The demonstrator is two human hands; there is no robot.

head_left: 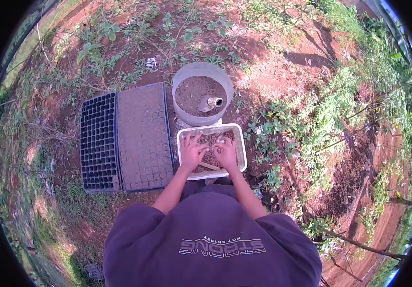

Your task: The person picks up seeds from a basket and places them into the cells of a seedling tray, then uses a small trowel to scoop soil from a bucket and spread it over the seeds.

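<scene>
A white rectangular tray (241, 158) lies in front of my body, with small reddish-brown pieces (210, 159) inside it. Over its left half is my left hand (193, 152), its fingers spread and pointing away from me. My right hand (224, 153) is over the right half, fingers curled and pressed together near the tray's middle; whatever they may hold is too small to make out. A light flat stick (209, 166) rests in the tray between my hands, near the front edge.
Just behind the tray stands a round translucent tub (181, 109) of soil, with a scoop (211, 103) in it. At left lie a soil-filled cell tray (144, 138) and a black cell tray (98, 143) with open cells. Weeds and red soil surround them.
</scene>
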